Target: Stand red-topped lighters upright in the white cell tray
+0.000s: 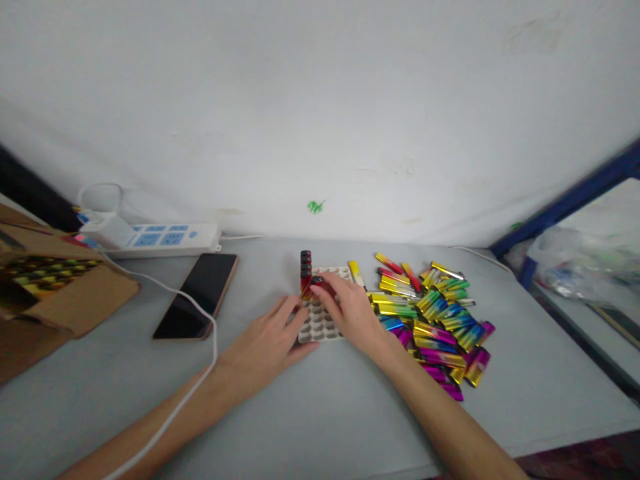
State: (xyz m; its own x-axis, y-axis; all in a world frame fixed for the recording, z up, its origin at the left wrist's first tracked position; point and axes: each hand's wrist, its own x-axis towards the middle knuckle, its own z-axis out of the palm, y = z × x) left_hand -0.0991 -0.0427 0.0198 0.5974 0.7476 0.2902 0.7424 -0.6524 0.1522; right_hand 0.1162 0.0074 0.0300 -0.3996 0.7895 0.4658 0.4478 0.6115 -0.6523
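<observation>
A pale tray with rows of holes [323, 325] lies on the table between my hands. Several lighters with black tops [305, 265] stand upright in a row along its left side. The thumb and fingers of my right hand [345, 307] are closed around another lighter [317, 281], its black top showing beside that row; its lower part is hidden. My left hand [273, 333] grips the tray's near left corner, fingers bent by the standing lighters and thumb along the front edge. Right of the tray lies a loose pile of shiny lighters [440, 313] in yellow, green, blue and purple.
A black phone [197, 297] and a white power strip [170, 238] lie to the left. A white cable [213, 353] crosses over my left forearm. An open cardboard box [95, 293] at far left holds more lighters. Plastic bags [575, 260] sit beyond the blue frame [565, 200] at right.
</observation>
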